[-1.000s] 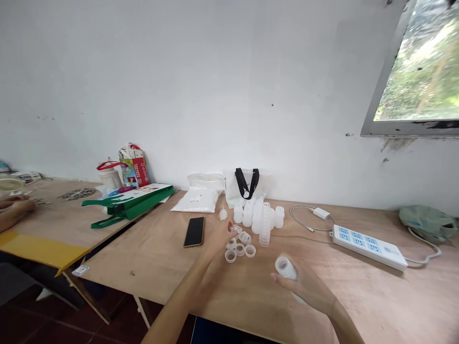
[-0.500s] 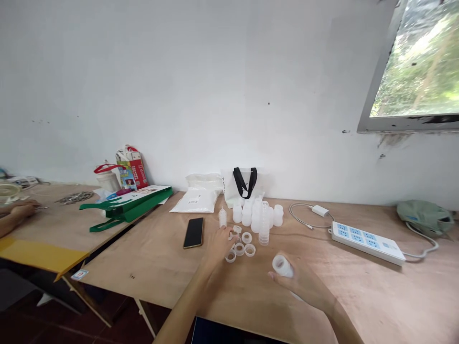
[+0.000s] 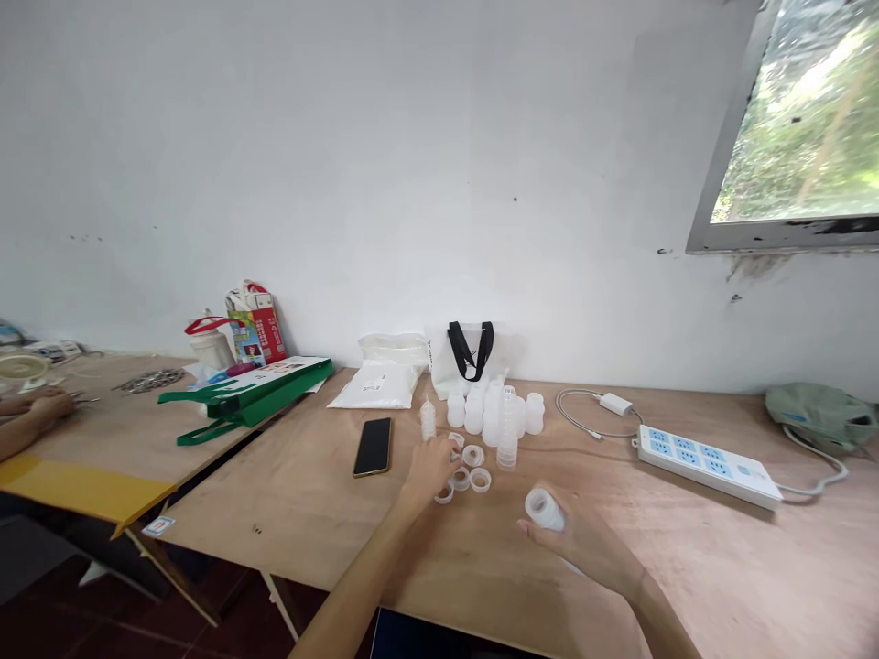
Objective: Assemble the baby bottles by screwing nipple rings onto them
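Observation:
My right hand [image 3: 583,540] is wrapped round a white plastic bottle [image 3: 546,510], its open mouth tilted toward the upper left. My left hand [image 3: 432,465] is among several white plastic rings [image 3: 481,480] on the table, its fingertips curled and closed at one of them. The fingers partly hide that ring. Just behind my left hand, a clear ribbed tube with a narrow tip [image 3: 428,419] stands upright. Farther right is a cluster of white bottles [image 3: 473,415], with a tall stack of clear rings or caps [image 3: 507,430] in front of it.
Left of my hand lies a black phone [image 3: 373,447]. Behind are a white plastic packet [image 3: 375,384] and a white bag with black handles [image 3: 439,361]. To the right are a power strip [image 3: 707,465] and a cable [image 3: 573,416]. Another person's hand [image 3: 51,403] rests at the far left.
My left hand has shifted slightly at the rings, its fingers curling more. My right hand still holds the bottle in nearly the same spot. The view has moved a little.

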